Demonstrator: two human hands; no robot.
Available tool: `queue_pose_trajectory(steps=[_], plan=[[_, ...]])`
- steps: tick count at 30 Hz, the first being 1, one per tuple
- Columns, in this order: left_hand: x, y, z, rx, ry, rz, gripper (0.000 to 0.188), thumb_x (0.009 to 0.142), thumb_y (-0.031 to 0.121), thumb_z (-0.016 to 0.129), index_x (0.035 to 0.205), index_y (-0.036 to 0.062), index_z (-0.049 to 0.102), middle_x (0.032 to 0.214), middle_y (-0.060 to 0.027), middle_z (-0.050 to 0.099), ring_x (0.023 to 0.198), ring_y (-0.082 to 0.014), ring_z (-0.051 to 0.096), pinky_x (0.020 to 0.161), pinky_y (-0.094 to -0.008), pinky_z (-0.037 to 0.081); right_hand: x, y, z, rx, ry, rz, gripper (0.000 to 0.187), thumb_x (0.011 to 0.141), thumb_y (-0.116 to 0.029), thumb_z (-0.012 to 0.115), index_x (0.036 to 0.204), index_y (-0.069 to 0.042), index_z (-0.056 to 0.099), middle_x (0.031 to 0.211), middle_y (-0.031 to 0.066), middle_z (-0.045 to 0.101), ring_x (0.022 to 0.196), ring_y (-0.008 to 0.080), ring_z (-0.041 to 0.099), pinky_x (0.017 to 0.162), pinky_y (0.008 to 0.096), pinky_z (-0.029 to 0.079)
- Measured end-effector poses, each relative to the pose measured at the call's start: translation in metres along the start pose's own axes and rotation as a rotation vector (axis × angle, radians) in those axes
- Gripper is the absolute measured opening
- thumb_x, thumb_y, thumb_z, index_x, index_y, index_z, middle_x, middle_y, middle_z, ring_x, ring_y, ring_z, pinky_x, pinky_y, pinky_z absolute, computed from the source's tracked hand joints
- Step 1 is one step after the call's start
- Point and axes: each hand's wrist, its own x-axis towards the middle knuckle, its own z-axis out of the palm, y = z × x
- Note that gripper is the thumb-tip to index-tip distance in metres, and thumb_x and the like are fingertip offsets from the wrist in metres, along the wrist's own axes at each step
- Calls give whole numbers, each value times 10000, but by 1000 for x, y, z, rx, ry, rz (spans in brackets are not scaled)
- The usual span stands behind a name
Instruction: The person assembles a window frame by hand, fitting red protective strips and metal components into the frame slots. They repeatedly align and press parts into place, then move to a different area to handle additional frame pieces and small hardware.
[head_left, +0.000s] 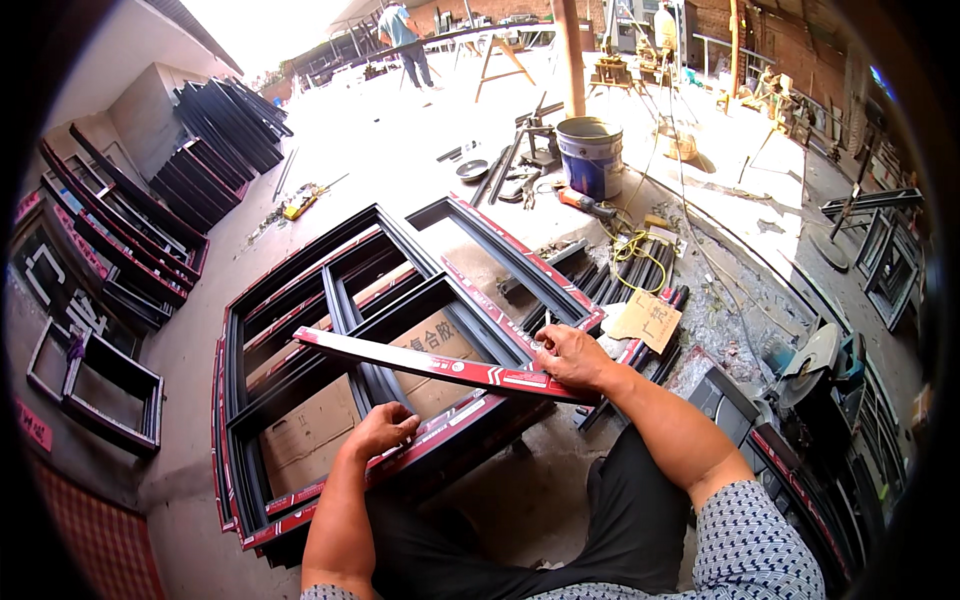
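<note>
Stacked dark window frames [290,465] with red-and-white film along their edges lie flat in front of me, raised off the floor. A loose profile bar [425,358], filmed in the same red and white, rests slantwise across them. My right hand [572,358] is over the bar's right end, its fingers pinched together. A small pale piece shows at its fingertips, too small to name. Beside the near rail of the top frame, my left hand [382,430] has its fingers curled together, and what they hold, if anything, is hidden. Cardboard [310,440] shows through the frame openings.
Right of the frames lie dark profile offcuts [630,270], a cardboard piece [645,320] and a yellow cord [632,248]. Beyond stand a bucket [590,160] and a red-grey power tool [585,203]. More frames lean on the left wall [130,225]. A person [402,40] stands far back.
</note>
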Motion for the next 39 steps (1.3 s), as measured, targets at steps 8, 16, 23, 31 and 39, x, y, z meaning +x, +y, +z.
queue_pose_trajectory(steps=[8, 16, 23, 31, 39], plan=[[-3, 7, -1, 28, -7, -2, 399, 1059, 305, 685, 1202, -67, 687, 1021, -110, 765, 904, -166, 714, 868, -334, 580, -2, -1, -2, 4, 2, -8, 401, 973, -294, 684, 1246, 0, 685, 1173, 243, 725, 1112, 408, 708, 997, 468, 546], [-4, 8, 0, 16, -13, 0, 408, 1063, 316, 687, 1205, -66, 688, 1022, -108, 767, 908, -168, 711, 875, -333, 578, -1, 2, -1, 0, 14, -26, 391, 967, -284, 693, 1230, 5, 688, 1174, 249, 724, 1109, 408, 711, 991, 469, 552], [-1, 4, 0, 32, -13, 1, 408, 1065, 318, 685, 1206, -65, 686, 1023, -107, 767, 906, -166, 709, 870, -331, 577, -1, 1, -2, 9, 8, -29, 390, 964, -280, 692, 1226, 8, 690, 1171, 253, 723, 1100, 412, 713, 989, 472, 553], [-2, 4, 0, 24, -10, 10, 413, 1064, 320, 684, 1206, -67, 692, 1009, -110, 769, 897, -167, 715, 861, -331, 578, -2, 2, -1, -12, 14, -23, 395, 974, -289, 681, 1243, 0, 684, 1162, 251, 724, 1091, 413, 715, 983, 477, 554], [-4, 8, 0, 27, -4, -3, 423, 1063, 330, 677, 1207, -67, 691, 1028, -114, 771, 919, -178, 716, 890, -342, 577, -1, 2, -2, 10, 7, -27, 395, 974, -289, 679, 1236, 7, 685, 1154, 242, 728, 1089, 401, 717, 983, 467, 555]])
